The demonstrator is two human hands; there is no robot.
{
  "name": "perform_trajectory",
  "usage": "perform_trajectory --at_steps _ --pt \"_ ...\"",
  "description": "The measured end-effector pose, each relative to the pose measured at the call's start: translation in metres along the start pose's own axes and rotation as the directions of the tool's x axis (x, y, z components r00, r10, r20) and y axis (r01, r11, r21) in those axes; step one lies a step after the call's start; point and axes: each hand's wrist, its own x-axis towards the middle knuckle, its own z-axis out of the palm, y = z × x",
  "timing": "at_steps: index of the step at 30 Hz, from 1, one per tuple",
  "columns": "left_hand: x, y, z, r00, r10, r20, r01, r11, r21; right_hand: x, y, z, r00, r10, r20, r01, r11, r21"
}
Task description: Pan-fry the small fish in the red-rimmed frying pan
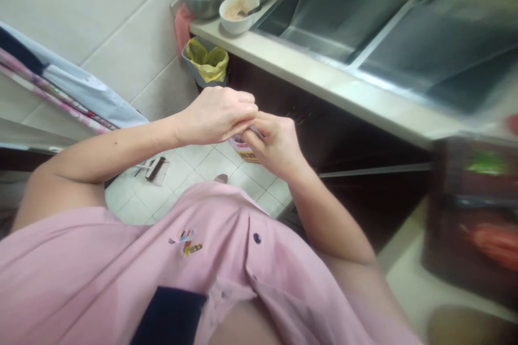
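Observation:
My left hand and my right hand meet in front of my body, above the tiled floor. The left one is closed with the palm turned down, its curled fingers touching the right. On the right hand the thumb and fingers are pinched together against the left hand's fingertips. Whatever lies between them, if anything, is hidden. Below the hands shows part of a printed package; whether it is held or stands behind them I cannot tell.
A steel double sink is set in the pale counter. At its left stand a white bowl with a spoon, a steel bowl of white powder, and a bin with a yellow bag. A dark board lies at right, blurred.

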Motion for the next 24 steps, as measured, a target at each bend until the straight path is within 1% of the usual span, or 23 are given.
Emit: perform_trajectory --at_steps 4,7,10,13,15,19,21,24 --pt "0.0 0.003 0.004 0.998 -0.012 -0.059 0.012 1.0 0.004 -0.001 -0.005 0.006 0.995 0.008 -0.097 -0.014 0.998 -0.056" --pt "-0.001 0.005 0.011 0.988 -0.067 -0.14 0.066 0.998 -0.012 -0.002 -0.01 0.009 0.988 0.024 -0.153 -0.044 0.991 -0.129" --pt "-0.002 0.008 0.02 0.957 -0.167 -0.237 0.155 0.985 -0.07 -0.002 -0.013 0.011 0.982 0.029 -0.184 -0.062 0.982 -0.176" --pt "-0.002 0.012 0.028 0.925 -0.229 -0.304 0.202 0.972 -0.119 -0.001 -0.012 0.01 0.98 0.029 -0.195 -0.067 0.979 -0.192" --pt "-0.003 0.014 0.031 0.913 -0.239 -0.33 0.209 0.97 -0.123 0.001 -0.009 0.008 0.985 0.025 -0.171 -0.055 0.984 -0.172" --pt "-0.006 0.011 0.038 0.916 -0.226 -0.332 0.214 0.974 -0.071 0.006 0.002 0.006 0.995 -0.001 -0.105 -0.004 0.999 -0.05" --pt "-0.007 0.01 0.044 0.913 -0.223 -0.341 0.225 0.974 -0.035 0.008 0.006 0.006 0.993 -0.026 -0.115 0.026 1.0 -0.003" --pt "-0.007 0.011 0.052 0.891 -0.243 -0.383 0.261 0.965 -0.005 0.01 0.009 0.015 0.986 -0.055 -0.155 0.055 0.998 -0.011"
